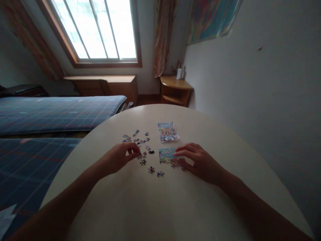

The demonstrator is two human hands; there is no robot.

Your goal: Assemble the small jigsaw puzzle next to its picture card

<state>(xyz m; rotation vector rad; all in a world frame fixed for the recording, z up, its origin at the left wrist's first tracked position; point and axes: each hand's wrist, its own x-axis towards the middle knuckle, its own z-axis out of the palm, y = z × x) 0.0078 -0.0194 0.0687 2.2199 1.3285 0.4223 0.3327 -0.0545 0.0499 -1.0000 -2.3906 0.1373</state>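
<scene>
A partly assembled jigsaw puzzle (167, 155) with bright lettering along its top lies flat on the round pale table (140, 204). My right hand (197, 160) rests at its right side, fingers apart, the fingertips over the puzzle and covering part of it. Loose jigsaw pieces (143, 162) are scattered to the left. Among them, my left hand (126, 154) has thumb and forefinger pinched together on a jigsaw piece, mostly hidden by the fingertips. Two loose pieces, one reddish (151, 170) and one pale (160, 173), lie nearest to me. Beyond the puzzle is a printed picture sheet (168, 132).
Left of the table stands a bed with a blue plaid cover (57, 112). A wooden desk (120, 79) sits under the window, and a corner shelf (175, 83) is past the table's far edge. A white wall (263, 100) runs along the right.
</scene>
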